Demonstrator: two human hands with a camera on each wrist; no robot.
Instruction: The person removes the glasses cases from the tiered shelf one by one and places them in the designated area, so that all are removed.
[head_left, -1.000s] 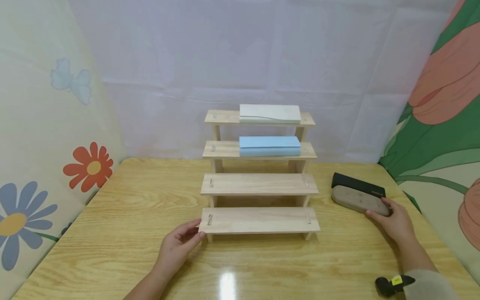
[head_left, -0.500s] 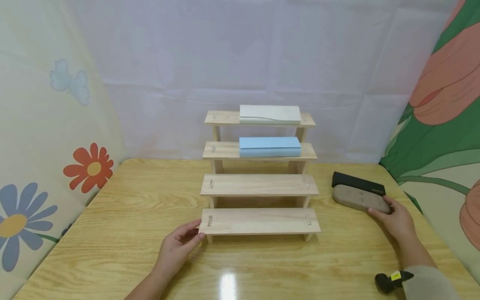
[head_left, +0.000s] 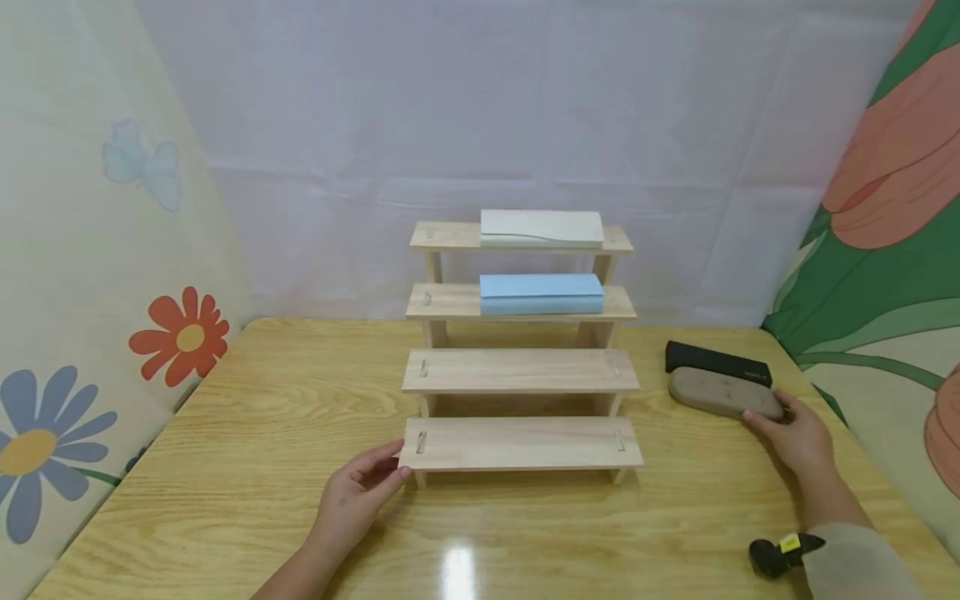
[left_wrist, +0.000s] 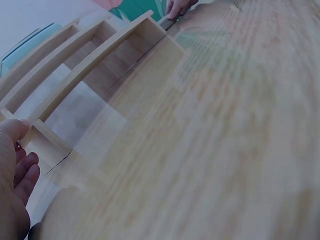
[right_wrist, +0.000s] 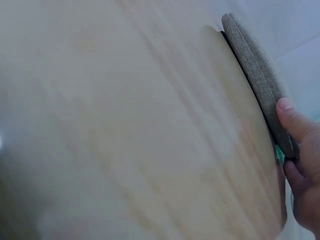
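A four-step wooden display stand (head_left: 517, 371) is in the middle of the table. My left hand (head_left: 356, 500) pinches the left end of its lowest step, thumb at the front corner; the left wrist view shows the other fingers below the board's end. On the right, my right hand (head_left: 798, 433) grips the near right end of a grey-brown fabric glasses case (head_left: 720, 392). In the right wrist view, the thumb lies on this glasses case (right_wrist: 255, 65) and fingers go under its end. Directly behind it lies a slim black case (head_left: 716, 362).
A white case (head_left: 540, 227) lies on the top step and a light blue case (head_left: 540, 294) on the one below, both right of centre. Behind the table (head_left: 315, 375) hangs a white cloth (head_left: 450, 100). Flower-printed cloths (head_left: 60, 250) flank both sides.
My right hand and the fabric glasses case have shifted slightly back and to the right, and the black case has edged back. My left hand stays on the stand.
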